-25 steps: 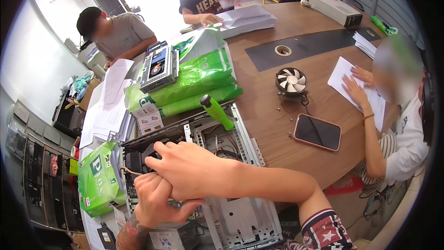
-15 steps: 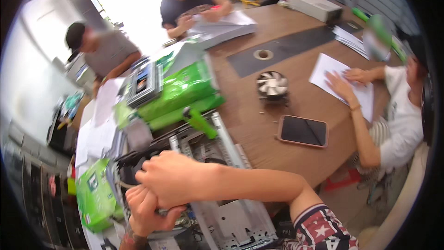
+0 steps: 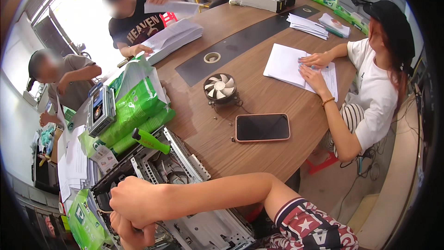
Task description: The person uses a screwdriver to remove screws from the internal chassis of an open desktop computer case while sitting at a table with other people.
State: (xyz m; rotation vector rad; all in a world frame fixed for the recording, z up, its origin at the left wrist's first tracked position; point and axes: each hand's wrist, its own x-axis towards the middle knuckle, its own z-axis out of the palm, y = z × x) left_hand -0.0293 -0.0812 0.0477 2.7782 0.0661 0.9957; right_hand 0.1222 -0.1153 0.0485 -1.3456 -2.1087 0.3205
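An opened metal computer case (image 3: 208, 229) lies in front of me at the table's near left. My right hand (image 3: 138, 199) is closed, curled over the case's left part with the back of the hand up. Just below it my left hand (image 3: 134, 234) is closed too, its thumb bent, and the two hands touch. Whatever they grip is hidden behind the fingers. Across the case's far part rests a screwdriver (image 3: 152, 141) with a bright green handle. A cooling fan with pale blades (image 3: 220, 88) stands on the table beyond, with several small screws (image 3: 230, 124) near it.
A phone (image 3: 262, 127) lies right of the case. Green plastic packs (image 3: 134, 115) carry a metal drive (image 3: 101, 109) at the left; another green pack (image 3: 85, 222) is beside my hands. A person at right presses papers (image 3: 284, 67); two people at the far left handle sheets.
The whole view has swung, so the table's things sit further left in it. My hands stay together over the case. The far person now lifts a sheet.
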